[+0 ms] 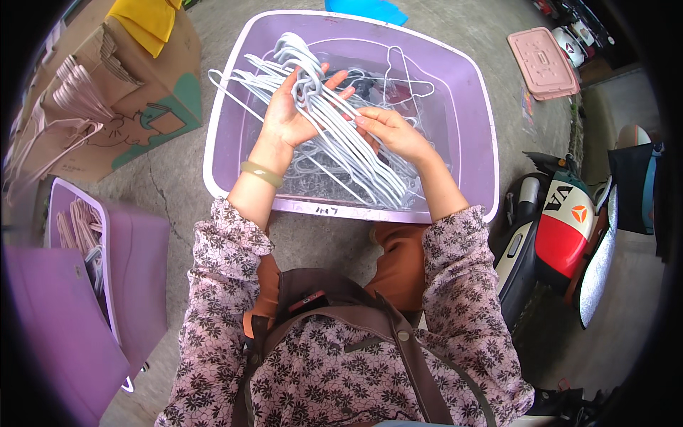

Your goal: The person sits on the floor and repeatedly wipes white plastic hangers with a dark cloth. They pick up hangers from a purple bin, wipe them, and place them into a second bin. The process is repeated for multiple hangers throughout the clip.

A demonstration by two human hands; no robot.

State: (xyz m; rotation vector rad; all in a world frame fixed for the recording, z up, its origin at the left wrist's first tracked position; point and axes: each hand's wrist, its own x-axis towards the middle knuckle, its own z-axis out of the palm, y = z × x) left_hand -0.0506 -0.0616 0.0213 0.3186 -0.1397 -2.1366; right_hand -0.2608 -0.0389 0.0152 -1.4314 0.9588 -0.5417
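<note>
A bundle of white coat hangers [348,153] lies across my left hand [290,117], hooks up at the far left. The palm faces up under the hooks, with the fingertips showing beyond them. My right hand [395,132] pinches the right side of the bundle between thumb and fingers; how many hangers it grips I cannot tell. Both hands are over a big purple tub [466,107] with a pale rim. Inside it is a tangle of more hangers. One loose hanger [407,78] leans at the tub's far right, its hook pointing up.
To the left stand a cardboard box [160,99] with pink hangers [82,89] hung on it, and a purple bin [139,249] holding more hangers. A scooter [562,220] stands at the right. A pink lid [542,64] lies far right, and something blue [366,10] is behind the tub.
</note>
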